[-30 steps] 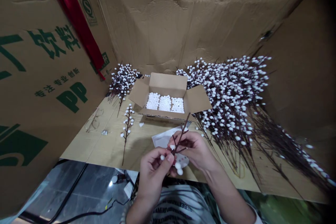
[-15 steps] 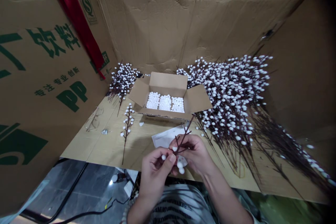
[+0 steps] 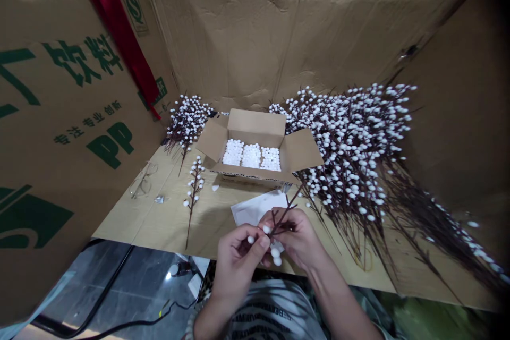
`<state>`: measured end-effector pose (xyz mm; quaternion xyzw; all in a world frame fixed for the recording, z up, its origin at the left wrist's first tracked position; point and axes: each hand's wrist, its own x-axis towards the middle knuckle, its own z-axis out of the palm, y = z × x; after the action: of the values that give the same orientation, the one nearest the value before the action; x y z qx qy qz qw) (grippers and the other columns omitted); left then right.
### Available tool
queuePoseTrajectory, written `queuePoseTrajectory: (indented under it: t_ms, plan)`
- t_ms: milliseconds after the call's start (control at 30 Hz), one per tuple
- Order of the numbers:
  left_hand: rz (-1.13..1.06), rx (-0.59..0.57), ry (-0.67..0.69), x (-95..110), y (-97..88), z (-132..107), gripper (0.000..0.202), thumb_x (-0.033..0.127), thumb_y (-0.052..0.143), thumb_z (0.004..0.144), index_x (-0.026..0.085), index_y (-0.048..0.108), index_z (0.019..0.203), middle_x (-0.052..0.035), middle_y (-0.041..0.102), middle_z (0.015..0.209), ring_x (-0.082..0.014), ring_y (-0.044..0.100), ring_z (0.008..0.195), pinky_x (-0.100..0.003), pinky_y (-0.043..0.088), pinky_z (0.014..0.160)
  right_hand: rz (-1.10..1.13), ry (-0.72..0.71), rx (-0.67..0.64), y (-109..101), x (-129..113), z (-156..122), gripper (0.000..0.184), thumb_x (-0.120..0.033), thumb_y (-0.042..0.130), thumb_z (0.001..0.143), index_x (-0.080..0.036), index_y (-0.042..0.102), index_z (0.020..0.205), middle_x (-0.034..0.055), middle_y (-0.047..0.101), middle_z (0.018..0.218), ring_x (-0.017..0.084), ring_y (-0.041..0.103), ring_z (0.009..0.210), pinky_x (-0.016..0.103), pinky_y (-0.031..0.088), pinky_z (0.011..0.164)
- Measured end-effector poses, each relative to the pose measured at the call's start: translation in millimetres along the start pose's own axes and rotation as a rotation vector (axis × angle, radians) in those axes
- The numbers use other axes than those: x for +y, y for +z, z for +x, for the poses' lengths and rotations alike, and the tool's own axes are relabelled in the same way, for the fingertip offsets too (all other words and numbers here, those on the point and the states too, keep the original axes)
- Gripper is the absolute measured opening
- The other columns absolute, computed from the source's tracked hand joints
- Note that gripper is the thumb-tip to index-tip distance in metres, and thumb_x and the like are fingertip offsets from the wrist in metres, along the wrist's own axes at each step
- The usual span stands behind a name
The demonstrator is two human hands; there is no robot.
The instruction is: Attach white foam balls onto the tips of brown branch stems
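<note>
Close in front of my body, both hands meet over the table's near edge. My right hand (image 3: pixel 299 236) is closed around a dark brown artificial twig (image 3: pixel 287 211), whose bare forked tip points up and to the right. Thumb and fingers of my left hand (image 3: pixel 237 257) pinch white berries (image 3: pixel 265 229) at the twig's lower part. More white berries (image 3: pixel 276 256) poke out below, between the hands. Exactly where the fingertips touch is partly hidden. Under and beyond the hands lies a white paper sheet (image 3: pixel 255 208).
An open carton (image 3: pixel 255 171) holds white berries in three blocks. A large pile of berry branches (image 3: pixel 350 143) lies right, bare brown twigs (image 3: pixel 414 212) beside it. One finished-looking berry branch (image 3: pixel 194 191), a smaller bunch (image 3: pixel 189 119) and eyeglasses (image 3: pixel 143 180) lie left. Cardboard walls (image 3: pixel 231 37) surround the table.
The twig in my right hand has tilted further to the right, its tip now lower. My left hand keeps its pinch, both hands shifting very slightly.
</note>
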<state>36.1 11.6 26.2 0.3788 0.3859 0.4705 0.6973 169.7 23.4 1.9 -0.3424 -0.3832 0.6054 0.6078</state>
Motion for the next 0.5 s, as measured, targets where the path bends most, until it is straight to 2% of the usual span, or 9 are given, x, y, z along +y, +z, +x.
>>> queuePoseTrajectory:
  t_ms: [333,500]
  plan:
    - [-0.055,-0.038,-0.025,-4.7,-4.8,2.5,0.03,0.04,0.082,0.064,0.014,0.068,0.06,0.0014,0.065,0.053,-0.0079,0.059,0.047,-0.016,0.048,0.048,-0.04,-0.029,-0.079,-6.8,0.0,1.0,0.01,-0.025,0.084,0.063,-0.025,0.077,0.069,0.0019,0.072,0.068,0.014,0.066,0.06,0.022,0.052,0.054]
    - [-0.137,-0.058,-0.058,-7.2,-7.6,3.6,0.03,0.039,0.084,0.062,0.013,0.069,0.06,-0.0001,0.067,0.054,-0.0071,0.057,0.043,-0.015,0.045,0.044,-0.16,-0.033,-0.091,-8.2,-3.3,5.4,0.013,-0.03,0.085,0.061,-0.023,0.077,0.068,0.0034,0.07,0.066,0.016,0.066,0.063,0.023,0.052,0.055]
